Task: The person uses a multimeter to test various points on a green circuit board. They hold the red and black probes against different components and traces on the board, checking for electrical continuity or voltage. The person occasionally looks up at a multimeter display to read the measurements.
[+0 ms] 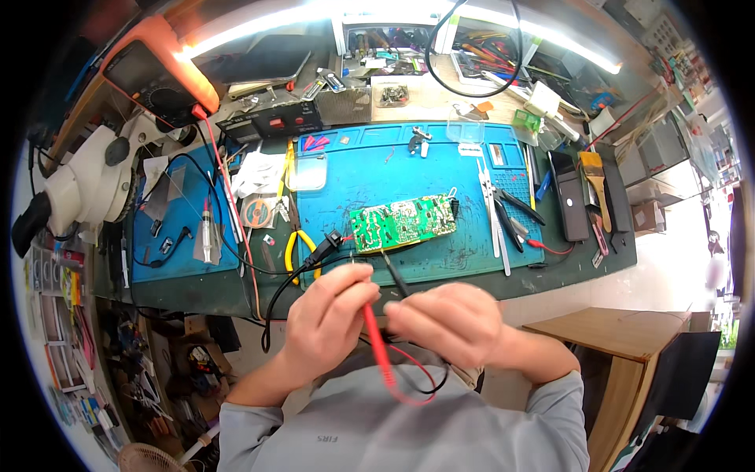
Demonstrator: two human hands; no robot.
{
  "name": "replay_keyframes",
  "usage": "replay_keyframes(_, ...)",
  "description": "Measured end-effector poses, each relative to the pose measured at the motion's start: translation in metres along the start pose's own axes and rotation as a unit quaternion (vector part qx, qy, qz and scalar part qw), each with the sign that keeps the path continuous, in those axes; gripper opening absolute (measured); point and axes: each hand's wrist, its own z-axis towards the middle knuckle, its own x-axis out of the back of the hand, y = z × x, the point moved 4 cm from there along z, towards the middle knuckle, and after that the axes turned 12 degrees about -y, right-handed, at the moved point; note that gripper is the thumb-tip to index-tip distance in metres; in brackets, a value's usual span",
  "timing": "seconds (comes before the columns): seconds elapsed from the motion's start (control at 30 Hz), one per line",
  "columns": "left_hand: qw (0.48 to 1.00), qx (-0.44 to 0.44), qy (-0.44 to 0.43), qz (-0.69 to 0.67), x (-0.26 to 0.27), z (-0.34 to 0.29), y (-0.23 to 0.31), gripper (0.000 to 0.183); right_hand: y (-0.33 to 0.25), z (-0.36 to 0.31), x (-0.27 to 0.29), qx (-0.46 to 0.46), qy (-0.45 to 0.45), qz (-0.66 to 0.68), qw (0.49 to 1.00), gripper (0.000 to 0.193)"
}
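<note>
A green circuit board [403, 223] lies on the blue work mat [425, 271], solder side up. My left hand [334, 311] is closed round a red multimeter probe [375, 340]; a thin tip shows above the fingers, near the board's lower left corner. In my closed right hand [452, 321] is a black probe [395, 273], its tip at the board's near edge. Whether either tip touches the board I cannot tell. Left of the board, a black plug connector [324, 246] on a thick cable lies across yellow-handled pliers [290, 256].
An orange multimeter [157, 82] stands at the back left, beside a white microscope [82, 169]. Tweezers [494, 220] and black-handled cutters [510, 224] lie right of the board. Farther right are a phone [568, 197] and a brush [595, 185]. A wooden cabinet [613, 326] stands at lower right.
</note>
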Motion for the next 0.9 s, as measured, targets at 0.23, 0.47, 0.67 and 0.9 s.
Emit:
replay_keyframes(0.23, 0.967, 0.151, 0.120, -0.166, -0.005, 0.015, -0.046, 0.019, 0.094, 0.022, 0.039, -0.190, 0.035, 0.082, 0.978, 0.032)
replay_keyframes(0.47, 0.945, 0.186, 0.128, -0.236, -0.018, 0.013, -0.065, 0.022, 0.120, 0.015, 0.022, -0.195, 0.027, 0.225, 0.954, 0.033)
replay_keyframes(0.67, 0.981, 0.134, 0.080, -0.118, -0.026, 0.012, -0.061, 0.024, 0.119, 0.000, 0.002, -0.195, 0.044, 0.280, 0.939, 0.030)
replay_keyframes(0.9, 0.964, 0.197, 0.083, -0.159, -0.035, 0.018, -0.066, 0.015, 0.123, 0.002, -0.006, -0.251, 0.000, 0.248, 0.936, 0.015)
